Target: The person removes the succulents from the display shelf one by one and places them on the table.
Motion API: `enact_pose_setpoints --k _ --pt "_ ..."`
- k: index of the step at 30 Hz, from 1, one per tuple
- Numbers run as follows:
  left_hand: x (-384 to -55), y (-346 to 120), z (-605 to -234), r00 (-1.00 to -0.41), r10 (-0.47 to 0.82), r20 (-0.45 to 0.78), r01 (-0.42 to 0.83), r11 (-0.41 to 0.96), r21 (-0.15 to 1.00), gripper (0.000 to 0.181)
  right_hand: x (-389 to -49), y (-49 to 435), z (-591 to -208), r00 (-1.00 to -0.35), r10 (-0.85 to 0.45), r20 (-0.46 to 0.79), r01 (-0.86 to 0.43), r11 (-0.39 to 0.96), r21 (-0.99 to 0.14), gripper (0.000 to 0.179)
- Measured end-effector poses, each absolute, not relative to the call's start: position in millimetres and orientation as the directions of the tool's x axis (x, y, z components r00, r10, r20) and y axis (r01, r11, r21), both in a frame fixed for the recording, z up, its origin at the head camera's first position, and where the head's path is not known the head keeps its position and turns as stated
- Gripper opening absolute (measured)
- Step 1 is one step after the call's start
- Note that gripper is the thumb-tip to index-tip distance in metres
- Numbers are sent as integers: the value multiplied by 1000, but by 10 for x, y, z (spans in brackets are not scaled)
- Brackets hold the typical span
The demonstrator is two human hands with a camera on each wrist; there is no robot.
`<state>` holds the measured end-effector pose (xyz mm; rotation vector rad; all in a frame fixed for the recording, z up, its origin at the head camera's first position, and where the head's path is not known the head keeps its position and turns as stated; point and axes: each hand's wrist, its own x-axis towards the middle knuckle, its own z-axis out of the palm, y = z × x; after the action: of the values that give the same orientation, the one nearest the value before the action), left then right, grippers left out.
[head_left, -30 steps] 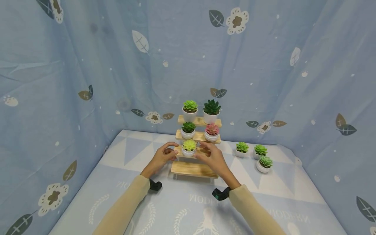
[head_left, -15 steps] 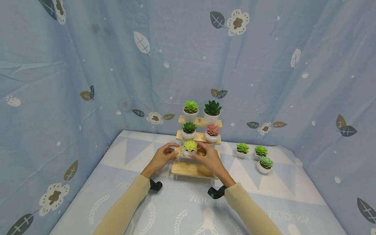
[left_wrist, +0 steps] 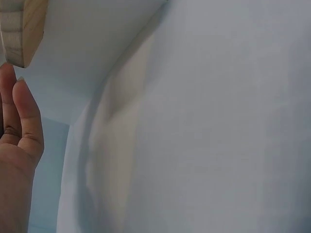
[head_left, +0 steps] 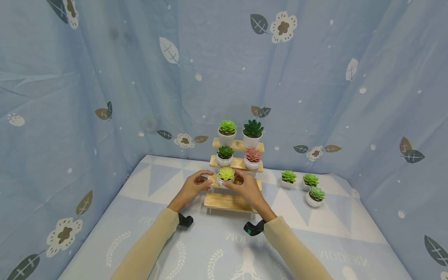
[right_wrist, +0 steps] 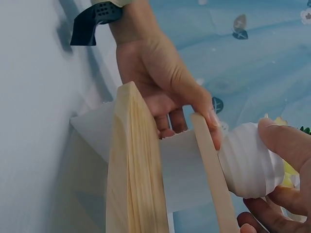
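In the head view a tiered wooden plant stand [head_left: 229, 202] stands at the middle of the table. On its third board from the top sits a yellow-green potted succulent [head_left: 225, 175]. My right hand [head_left: 246, 189] pinches this white round pot between thumb and fingers; the right wrist view shows the pot [right_wrist: 248, 162] against the board [right_wrist: 214, 170]. At the same board's left end my left hand [head_left: 193, 186] grips the stand, thumb and fingers bent about the edge. The left wrist view catches only part of that hand [left_wrist: 19, 126] beside a board's corner [left_wrist: 22, 34].
The top board bears a light green succulent [head_left: 227, 127] and a dark green one [head_left: 252, 132]. Below them sit another green succulent [head_left: 224, 155] and a pink one [head_left: 252, 157]. Several potted succulents [head_left: 288, 179] stand right on the table [head_left: 168, 249]. Behind hangs a blue curtain [head_left: 217, 66].
My right hand has moved left, and its fingers have closed on the yellow-green succulent's pot. The left hand has stayed at the stand's left end.
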<state>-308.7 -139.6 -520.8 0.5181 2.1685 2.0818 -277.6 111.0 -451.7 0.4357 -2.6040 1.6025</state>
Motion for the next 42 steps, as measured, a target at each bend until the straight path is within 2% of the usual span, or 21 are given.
enact_pose_setpoints --k 3,10,23,31,42 --pt "-3087 -1400 -5204 -938 306 165 176 10 984 41 -2776 1102 -4520 -962 -203 182 -252 409 -877 55" --pt "-3106 -1400 -5207 -937 305 167 177 3 984 42 -2800 1113 -4525 -964 -211 163 -240 418 -876 68" --pt "-3084 -1393 -5208 -939 308 156 158 -19 987 42 -2795 1142 -4541 -944 -256 207 -298 400 -866 70" --pt "-3100 -1402 -5230 -937 310 158 160 -21 987 41 -2743 1146 -4518 -951 -222 217 -290 388 -875 76" --pt "-3106 -1401 -5230 -937 307 169 168 -30 985 41 -2648 1176 -4454 -959 -200 201 -265 380 -886 74"
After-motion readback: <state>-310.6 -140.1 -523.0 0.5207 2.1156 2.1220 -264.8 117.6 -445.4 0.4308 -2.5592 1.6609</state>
